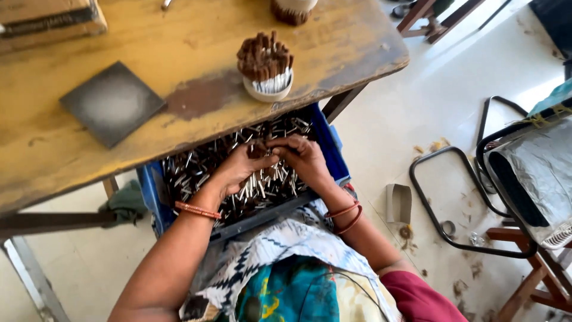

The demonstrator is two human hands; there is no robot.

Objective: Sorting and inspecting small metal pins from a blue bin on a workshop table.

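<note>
Both hands down in blue tray (333,156) on lap, below edge of worktop (179,53). Left hand (241,166) curled, fingertips pinched on small dark sticks (258,149) at centre of tray; orange bangle (196,210) at wrist. Right hand (304,156) curled likewise, fingertips touching those of left, gripping same small bunch; two red bangles (347,216) at wrist. Exact count of sticks in grip not discernible.

Tray filled with loose short sticks (262,188), dark at one end, pale at other, lying in all directions. Tray resting on patterned cloth (280,250) over knees, partly tucked under worktop edge.

Beyond tray, yellow wooden worktop, worn, with brown stain near front edge. Small white cup (268,86) standing close to that edge, packed with upright sticks, dark ends up. Dark square tile (112,101) lying flat to left of cup, well apart from it. Second container (293,9) at far edge, cut off by frame. Flat board (47,18) at far left corner.

To right, pale floor (429,89) with scattered brown scraps. Black metal frame (453,197) lying on floor. Folded card piece (398,203) just beside it. Chair with silver covering (536,173) at right edge.
</note>
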